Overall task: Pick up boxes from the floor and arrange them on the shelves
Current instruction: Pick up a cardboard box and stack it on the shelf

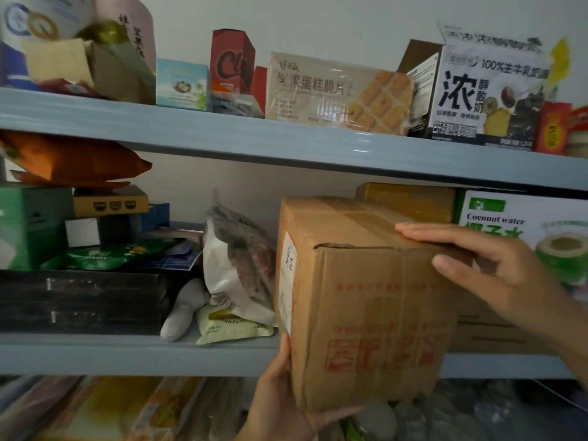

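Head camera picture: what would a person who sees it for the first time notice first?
First comes the brown cardboard box at the centre, held at the front edge of the middle shelf, with the left hand under its lower corner and the right hand on its top edge. Next the eye goes to the black and white milk carton on the top shelf at the right, and the coconut water box behind the right hand.
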